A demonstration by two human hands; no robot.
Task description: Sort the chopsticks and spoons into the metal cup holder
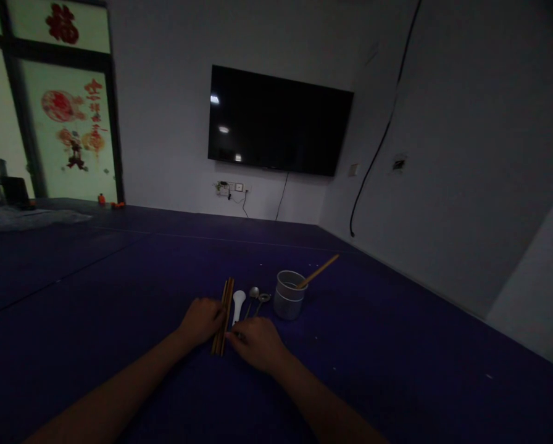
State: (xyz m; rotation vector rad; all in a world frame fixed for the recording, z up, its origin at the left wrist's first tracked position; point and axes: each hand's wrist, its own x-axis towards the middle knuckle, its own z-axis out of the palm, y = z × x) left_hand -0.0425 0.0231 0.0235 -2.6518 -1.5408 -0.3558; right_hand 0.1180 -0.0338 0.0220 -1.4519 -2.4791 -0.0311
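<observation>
A bundle of several wooden chopsticks point(229, 296) lies lengthwise on the purple floor. My left hand point(202, 319) is closed at its left side, with fingertips on the sticks. On the other side, my right hand point(259, 343) is curled, thumb close to the chopsticks' lower part; what its fingers hold, if anything, is hidden. Just beyond that hand lie a white spoon point(238, 301), a metal spoon point(254, 292) and a small utensil with a ring-like head point(263, 298). Their handles run down behind the right hand, which partly covers them.
A grey metal pot point(289, 305) stands right of the spoons, with a wooden stick point(321, 270) leaning out of it. A television point(279, 120) hangs on the far wall. A black cable point(373, 161) dangles at the right wall. Plastic sheeting point(21, 217) lies far left.
</observation>
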